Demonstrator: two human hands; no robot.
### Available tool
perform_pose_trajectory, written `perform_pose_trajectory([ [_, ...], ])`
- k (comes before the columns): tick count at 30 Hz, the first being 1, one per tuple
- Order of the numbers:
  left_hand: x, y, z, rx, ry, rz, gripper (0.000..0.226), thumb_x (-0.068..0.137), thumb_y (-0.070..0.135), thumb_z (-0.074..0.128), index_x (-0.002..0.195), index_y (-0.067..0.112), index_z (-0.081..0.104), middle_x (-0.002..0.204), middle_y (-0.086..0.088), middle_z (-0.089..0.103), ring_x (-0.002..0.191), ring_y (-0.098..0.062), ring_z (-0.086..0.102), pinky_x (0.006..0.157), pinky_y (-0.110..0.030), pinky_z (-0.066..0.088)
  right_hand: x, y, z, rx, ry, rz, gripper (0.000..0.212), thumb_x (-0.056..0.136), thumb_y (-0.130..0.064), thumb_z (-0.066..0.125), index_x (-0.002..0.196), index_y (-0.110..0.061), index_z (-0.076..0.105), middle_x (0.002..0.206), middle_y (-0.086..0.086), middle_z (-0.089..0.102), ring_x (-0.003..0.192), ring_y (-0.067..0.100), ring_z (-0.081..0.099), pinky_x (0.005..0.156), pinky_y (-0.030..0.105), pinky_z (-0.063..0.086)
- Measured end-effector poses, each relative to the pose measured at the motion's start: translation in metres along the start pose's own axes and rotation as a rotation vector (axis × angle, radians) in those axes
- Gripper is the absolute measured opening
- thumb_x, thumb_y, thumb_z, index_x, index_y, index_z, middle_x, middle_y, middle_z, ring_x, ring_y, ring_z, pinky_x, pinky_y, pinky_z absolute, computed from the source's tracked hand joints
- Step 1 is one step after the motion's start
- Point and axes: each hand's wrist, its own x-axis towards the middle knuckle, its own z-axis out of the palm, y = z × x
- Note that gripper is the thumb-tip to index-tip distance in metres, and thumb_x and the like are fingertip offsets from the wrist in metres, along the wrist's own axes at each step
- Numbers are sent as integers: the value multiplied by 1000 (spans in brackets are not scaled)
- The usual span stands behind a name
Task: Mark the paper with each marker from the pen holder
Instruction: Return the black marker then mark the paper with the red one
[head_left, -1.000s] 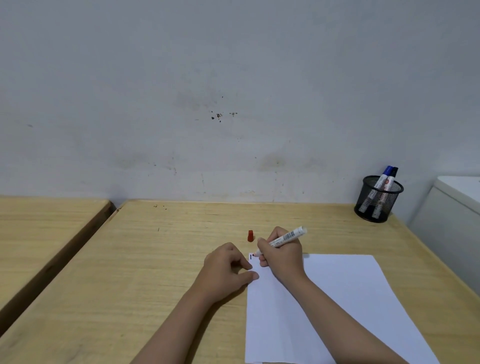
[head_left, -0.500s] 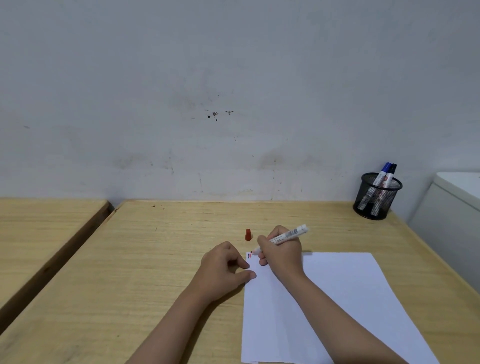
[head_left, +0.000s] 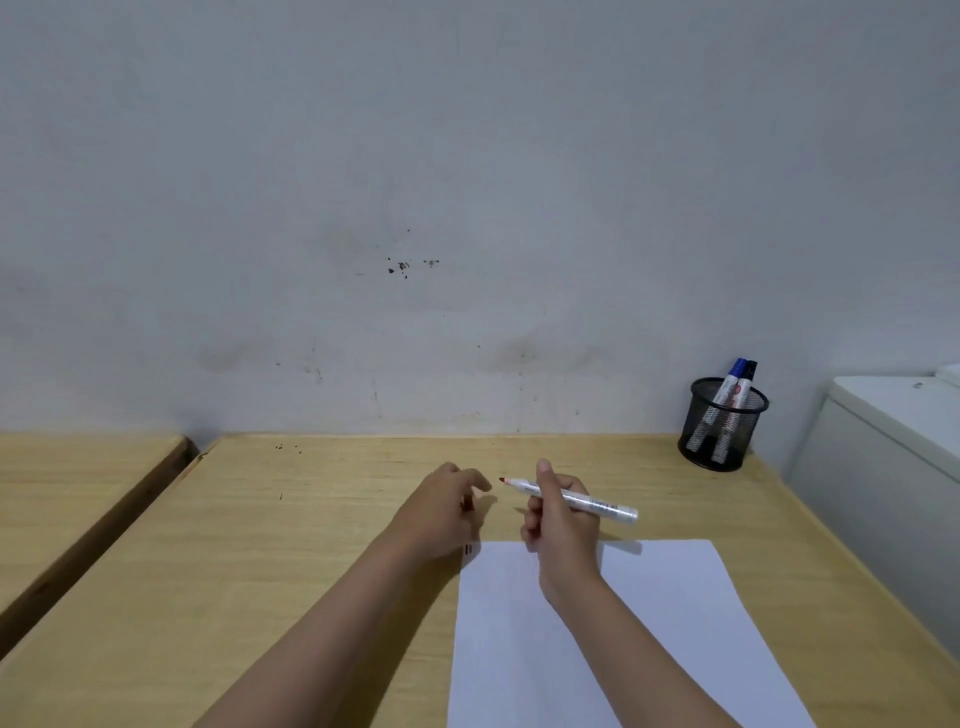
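Two bare forearms rise from the lower edge of the frame toward its centre; no sleeve, watch, ring or band shows on either; the bare left hand (head_left: 441, 512) is slender with short, unpainted nails; the bare right hand (head_left: 563, 525) matches it, its fingers smooth and unadorned; both wrists narrow and uncovered.

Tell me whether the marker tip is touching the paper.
Apart. Head view: the marker tip points left above the desk, clear of the paper, held in the right hand.

The paper (head_left: 613, 634) runs off the bottom edge. The left hand (head_left: 441, 512) possibly hides something small; marks at its corner are unreadable.
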Motion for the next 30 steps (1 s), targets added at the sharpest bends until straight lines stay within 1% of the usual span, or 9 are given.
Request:
perform_pose_trajectory([
  [2,3,1,1,25,13,-12,18,84,14,59,100,14,67,93,0,56,86,-15,59,72,-22,49,-1,-6,1,-45,-27,-46,22,85,-31,65,78,-13,54,56,3,51,42,12,40,39,24,32],
  [4,2,2,-3,-136,68,-69,13,82,8,62,90,12,70,87,2,65,77,-10,62,65,-13,48,-4,-13,1,-86,-62,-99,23,84,-31,67,80,-11,56,58,3,55,43,12,41,40,22,35],
  [5,1,3,-6,-267,93,-97,10,81,7,64,86,13,71,85,1,69,77,-11,65,67,-14,50,-6,-16,0,-107,-77,-125,23,83,-31,67,79,-11,56,58,2,57,43,11,42,40,22,35],
  [8,-7,5,-21,-718,93,-158,9,80,4,68,85,11,71,83,-6,71,81,-19,67,81,-31,55,-14,-25,-4,-175,-120,-205,24,82,-32,69,75,-13,55,57,0,64,44,8,46,43,22,35],
  [11,-18,11,-31,-974,50,-178,11,81,0,65,89,5,71,81,-7,67,76,-14,66,75,-23,58,-22,-32,-7,-211,-148,-256,24,81,-30,69,74,-11,56,58,0,65,43,3,48,47,21,37],
  [13,-24,17,-35,-1070,20,-172,12,81,-2,64,88,5,71,79,-5,69,77,-15,67,76,-23,58,-27,-36,-8,-228,-164,-301,25,82,-28,69,74,-8,56,60,3,65,45,0,51,50,19,39],
  [19,-45,36,-42,-1164,-43,-136,13,81,-4,62,87,3,70,73,-2,72,73,-12,69,76,-24,59,-44,-46,-11,-263,-210,-433,28,82,-18,70,73,3,54,57,8,59,50,2,56,52,11,43],
  [25,-69,53,-49,-1187,-42,-102,12,83,0,61,89,5,71,79,-3,73,77,-13,67,81,-25,58,-64,-57,-21,-235,-252,-472,27,81,-17,70,70,1,53,56,7,58,47,2,52,51,14,40],
  [30,-93,74,-56,-1130,-59,-65,9,82,2,64,87,5,71,75,-3,71,74,-13,66,84,-27,57,-85,-65,-32,-233,-287,-477,26,81,-17,71,67,-4,53,52,4,57,46,7,51,51,20,40],
])
